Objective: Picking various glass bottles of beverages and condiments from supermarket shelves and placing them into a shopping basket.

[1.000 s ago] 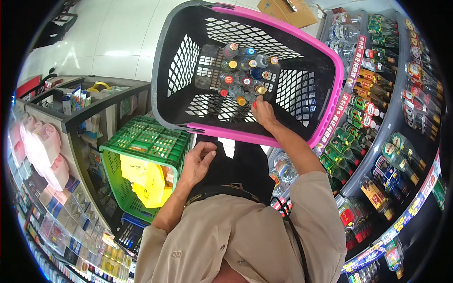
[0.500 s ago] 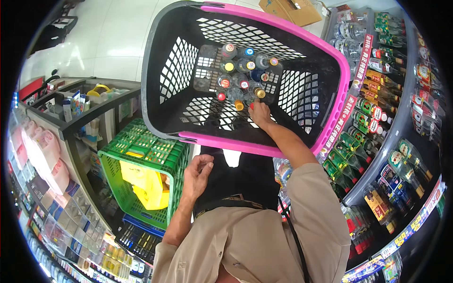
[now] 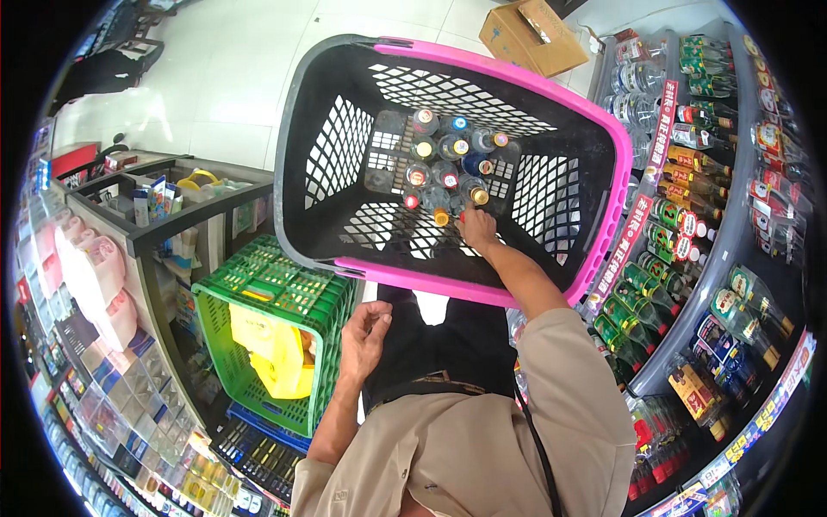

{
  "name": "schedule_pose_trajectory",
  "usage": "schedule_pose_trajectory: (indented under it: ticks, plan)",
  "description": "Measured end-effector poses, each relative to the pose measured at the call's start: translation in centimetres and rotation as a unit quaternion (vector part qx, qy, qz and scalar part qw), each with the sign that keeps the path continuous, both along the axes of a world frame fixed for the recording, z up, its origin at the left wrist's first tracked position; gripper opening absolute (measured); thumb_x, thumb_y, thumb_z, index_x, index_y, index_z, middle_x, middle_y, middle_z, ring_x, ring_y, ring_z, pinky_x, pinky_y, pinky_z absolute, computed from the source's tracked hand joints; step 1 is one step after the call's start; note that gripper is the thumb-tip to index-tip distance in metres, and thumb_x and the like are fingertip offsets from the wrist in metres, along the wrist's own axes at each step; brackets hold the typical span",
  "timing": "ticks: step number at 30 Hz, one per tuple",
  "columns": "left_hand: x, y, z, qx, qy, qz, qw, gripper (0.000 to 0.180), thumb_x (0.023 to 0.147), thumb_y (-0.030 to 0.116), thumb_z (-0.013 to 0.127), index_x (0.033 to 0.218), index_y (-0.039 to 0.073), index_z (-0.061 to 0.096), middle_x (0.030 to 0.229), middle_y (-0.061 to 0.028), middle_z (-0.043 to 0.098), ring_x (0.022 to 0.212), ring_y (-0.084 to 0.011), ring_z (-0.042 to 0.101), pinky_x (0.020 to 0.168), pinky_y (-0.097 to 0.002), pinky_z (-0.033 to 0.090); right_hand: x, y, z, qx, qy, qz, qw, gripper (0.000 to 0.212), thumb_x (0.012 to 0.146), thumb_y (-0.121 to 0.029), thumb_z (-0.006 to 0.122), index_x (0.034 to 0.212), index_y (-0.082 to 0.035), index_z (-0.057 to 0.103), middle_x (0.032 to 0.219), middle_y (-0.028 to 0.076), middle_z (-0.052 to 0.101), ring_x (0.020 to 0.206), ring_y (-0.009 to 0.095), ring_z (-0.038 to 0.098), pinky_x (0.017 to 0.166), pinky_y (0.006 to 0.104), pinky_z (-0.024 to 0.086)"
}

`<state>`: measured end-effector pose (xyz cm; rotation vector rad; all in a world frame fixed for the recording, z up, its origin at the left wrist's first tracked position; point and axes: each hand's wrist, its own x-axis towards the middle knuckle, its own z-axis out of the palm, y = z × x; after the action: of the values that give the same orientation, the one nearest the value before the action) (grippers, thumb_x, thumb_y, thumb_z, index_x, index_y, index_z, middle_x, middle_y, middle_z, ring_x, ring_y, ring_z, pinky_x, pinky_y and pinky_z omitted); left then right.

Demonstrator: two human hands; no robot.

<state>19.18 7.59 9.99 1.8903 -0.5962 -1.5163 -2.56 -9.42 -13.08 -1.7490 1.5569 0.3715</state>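
Observation:
Inside a large black basket [image 3: 332, 226] with a pink rim, several clear bottles stand upright in rows, their caps red, blue, yellow, white and gold. My right hand [image 3: 479, 229] reaches over the near rim into the basket, fingers pinched on a red-capped bottle [image 3: 463, 216] at the near right end of the group. Most of that bottle is hidden by the fingers. Beside it stand a gold-capped bottle [image 3: 479, 196] and an orange-capped bottle [image 3: 441, 217]. My left hand [image 3: 365, 333] hovers in front of my body, fingers loosely curled in, with nothing visible in it.
A green crate [image 3: 258, 274] holding a yellow bag [image 3: 269, 349] sits at the left, next to a dark-framed counter [image 3: 138, 231]. Shelves of bottles [image 3: 659, 224] line the right side. A cardboard box [image 3: 532, 39] lies beyond the basket on the tiled floor.
The whole view has shifted slightly, so the basket appears lower and further right. My right hand stays at the same corner of the bottle group. My left hand remains curled.

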Motion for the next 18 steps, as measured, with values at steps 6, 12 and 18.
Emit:
schedule_pose_trajectory:
  ticks: [6,12,18]
  plan:
    - [-0.5,0.4,-0.2,-0.008,-0.002,0.003,1.0,0.018,0.09,0.009,0.059,0.105,-0.001,0.058,0.1,-0.0066,0.064,0.091,-0.0124,0.06,0.083,-0.0264,0.046,0.2,-0.5,0.4,0.062,0.011,-0.009,0.998,0.06,0.081,-0.035,0.067,0.119,0.005,0.045,0.099,0.026,0.064,0.097,0.04,0.061,0.086,0.0472,0.048]
    - [-1.6,0.1,0.1,-0.002,0.009,0.016,1.0,0.016,0.09,0.007,0.059,0.104,0.0,0.058,0.098,-0.005,0.063,0.091,-0.0117,0.059,0.083,-0.026,0.046,-0.1,-0.5,0.9,0.098,-0.004,-0.042,0.994,0.049,0.085,-0.04,0.059,0.112,0.0,0.055,0.104,0.025,0.063,0.102,0.04,0.059,0.088,0.0469,0.046]
    - [-2.4,0.1,0.1,-0.012,-0.006,0.017,1.0,0.016,0.09,0.007,0.059,0.104,0.0,0.058,0.096,-0.0039,0.063,0.089,-0.0113,0.058,0.082,-0.0257,0.046,-0.2,-0.5,0.5,0.061,-0.024,-0.02,0.998,0.041,0.086,-0.036,0.056,0.106,-0.001,0.059,0.106,0.026,0.062,0.102,0.04,0.059,0.088,0.0471,0.046]
